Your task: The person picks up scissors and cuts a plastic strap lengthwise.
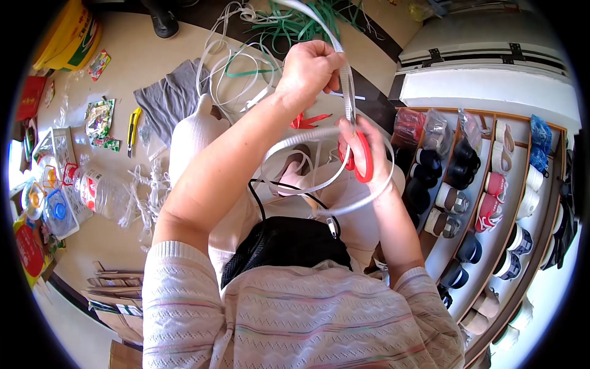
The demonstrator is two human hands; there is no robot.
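Observation:
My left hand (310, 69) is closed on a white plastic strap (346, 92) in front of me. The strap runs up past the fist and down toward the scissors, and more of it curls in loops around my right wrist. In my right hand (378, 150) is a pair of scissors with red handles (365, 161), its blades pointing up along the strap. Whether the blades touch the strap I cannot tell. Beyond my hands lie a tangle of white strapping (215, 46) and a heap of green strips (298, 23). A red pointed piece (309, 121) shows below my left hand.
At right stands a shoe rack (442, 240) full of shoes. On the floor at left are a yellow utility knife (133, 130), a grey cloth (167, 101), white string (147, 197), plastic bottles (101, 194) and a yellow bucket (69, 37). Folded cardboard (117, 295) lies near my left side.

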